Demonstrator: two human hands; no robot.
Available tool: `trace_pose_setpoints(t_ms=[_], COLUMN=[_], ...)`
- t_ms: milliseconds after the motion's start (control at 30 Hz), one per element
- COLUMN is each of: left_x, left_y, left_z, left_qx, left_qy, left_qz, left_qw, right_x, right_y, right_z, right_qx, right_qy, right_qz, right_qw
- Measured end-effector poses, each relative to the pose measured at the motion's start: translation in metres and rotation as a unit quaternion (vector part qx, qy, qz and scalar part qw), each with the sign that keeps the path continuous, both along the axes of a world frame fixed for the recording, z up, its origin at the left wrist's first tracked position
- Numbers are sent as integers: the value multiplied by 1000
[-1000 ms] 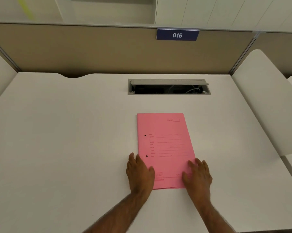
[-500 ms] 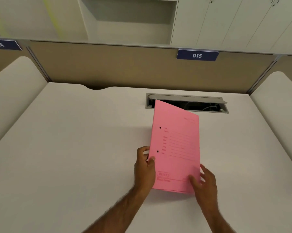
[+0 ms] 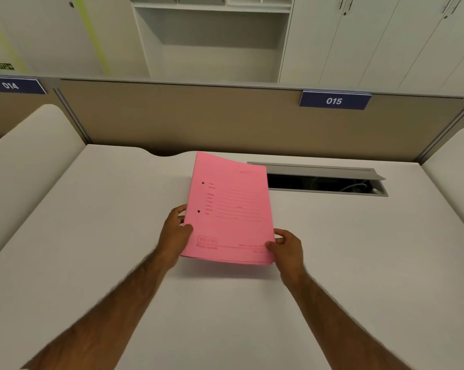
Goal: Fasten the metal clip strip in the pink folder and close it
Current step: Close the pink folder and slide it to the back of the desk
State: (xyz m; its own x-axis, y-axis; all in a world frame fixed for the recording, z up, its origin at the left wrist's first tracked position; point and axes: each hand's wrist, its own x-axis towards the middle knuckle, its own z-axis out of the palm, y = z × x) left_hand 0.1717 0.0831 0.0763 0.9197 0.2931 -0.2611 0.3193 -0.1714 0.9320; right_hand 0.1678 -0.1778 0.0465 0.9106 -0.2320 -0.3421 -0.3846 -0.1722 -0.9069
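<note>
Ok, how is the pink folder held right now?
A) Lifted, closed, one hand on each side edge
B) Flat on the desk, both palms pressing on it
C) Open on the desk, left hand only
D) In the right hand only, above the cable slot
A: the closed folder is raised off the desk, with the left hand gripping its left edge and the right hand its lower right corner.

Both arms extended. Left hand (image 3: 175, 233) pinches pink folder (image 3: 230, 209) left edge; right hand (image 3: 288, 248) grips its near-right corner, apparently thumb on top.
</note>
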Motion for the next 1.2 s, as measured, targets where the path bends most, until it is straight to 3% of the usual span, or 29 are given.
trace_pose_setpoints(t_ms=[367, 767, 900, 1000, 1133, 1200], left_x=[72, 92, 98, 98, 95, 89], left_y=[41, 73, 71, 66, 63, 63], left_z=[-34, -58, -56, -60, -78, -90], left_qx=[188, 264, 255, 306, 443, 470], left_qy=[0, 24, 42, 45, 98, 88], left_qz=[-14, -7, -66, -142, -215, -225], left_qw=[982, 964, 964, 940, 865, 849], right_x=[86, 108, 115, 118, 118, 113], right_y=[61, 101, 100, 100, 100, 100], right_z=[-25, -41, -42, -39, -36, -36], right_qx=[-101, -113, -117, -143, -199, -230], right_qy=[-2, -1, -7, -3, -8, -23], right_qz=[38, 31, 6, 27, 82, 109], right_qw=[994, 993, 993, 989, 976, 967])
